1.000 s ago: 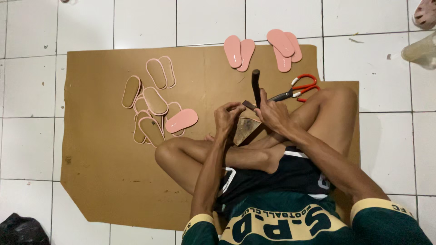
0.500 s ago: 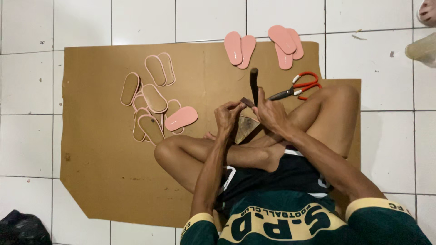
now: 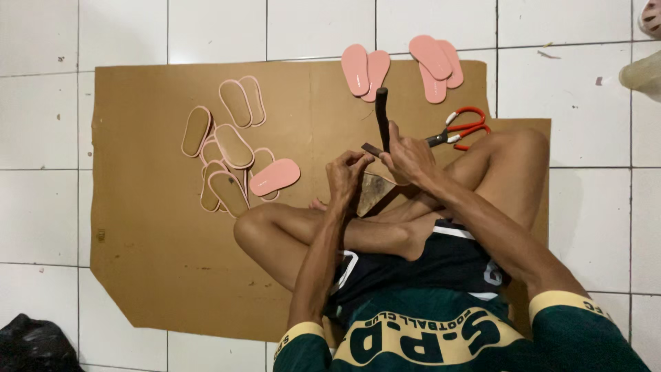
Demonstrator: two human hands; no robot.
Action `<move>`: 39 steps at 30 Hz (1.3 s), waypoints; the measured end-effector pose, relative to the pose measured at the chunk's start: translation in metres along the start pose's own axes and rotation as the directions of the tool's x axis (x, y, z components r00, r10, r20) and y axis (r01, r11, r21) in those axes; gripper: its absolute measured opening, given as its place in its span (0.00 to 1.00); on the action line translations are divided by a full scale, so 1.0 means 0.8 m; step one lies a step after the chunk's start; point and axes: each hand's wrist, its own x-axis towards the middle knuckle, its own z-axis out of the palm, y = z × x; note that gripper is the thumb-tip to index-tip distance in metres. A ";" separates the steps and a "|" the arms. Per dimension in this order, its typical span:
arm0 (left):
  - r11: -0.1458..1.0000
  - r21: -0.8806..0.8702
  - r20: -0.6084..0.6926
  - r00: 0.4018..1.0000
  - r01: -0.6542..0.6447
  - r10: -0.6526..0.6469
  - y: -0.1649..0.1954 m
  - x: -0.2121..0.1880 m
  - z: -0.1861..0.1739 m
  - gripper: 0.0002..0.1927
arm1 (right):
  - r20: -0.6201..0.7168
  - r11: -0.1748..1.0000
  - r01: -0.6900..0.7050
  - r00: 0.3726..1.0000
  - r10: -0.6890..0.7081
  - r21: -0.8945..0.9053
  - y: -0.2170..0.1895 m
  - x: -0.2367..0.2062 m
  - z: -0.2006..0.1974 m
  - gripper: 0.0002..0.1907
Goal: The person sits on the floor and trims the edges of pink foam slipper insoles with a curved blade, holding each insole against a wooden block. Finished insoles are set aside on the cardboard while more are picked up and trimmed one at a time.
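Brown cardboard (image 3: 151, 275) is serving as your work mat on the white tile floor, and you are sitting cross-legged on it, both hands meeting just above your crossed shins. Your right hand (image 3: 412, 157) is closing around the lower end of a dark stick-like tool (image 3: 381, 117), whose long axis is running straight away from you, toward the far edge of the cardboard. Your left hand (image 3: 346, 173) is pinching a small dark strip (image 3: 372, 149) at its fingertips, just left of the tool's shaft and nearly touching it. A pale wedge-shaped piece (image 3: 372, 191) is lying directly below both hands, resting against your leg. Red-handled scissors (image 3: 460, 129) are waiting just right of the tool, nearer your right hand. Pink soles (image 3: 275, 176) are lying in a loose pile well left of it.
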 end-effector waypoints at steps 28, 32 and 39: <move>0.995 -0.033 -0.011 0.996 0.090 -0.091 0.013 -0.010 -0.005 0.19 | 0.033 0.998 -0.027 0.999 0.029 -0.053 0.014 -0.011 -0.003 0.41; 0.996 -0.038 0.000 0.997 -0.075 0.075 0.001 0.001 -0.006 0.23 | -0.035 0.999 -0.035 0.999 0.035 0.026 0.024 -0.005 -0.003 0.40; 0.998 -0.015 0.057 0.996 -0.067 0.068 -0.012 0.007 -0.005 0.21 | -0.011 1.000 0.018 1.000 -0.018 -0.011 0.026 0.026 -0.002 0.40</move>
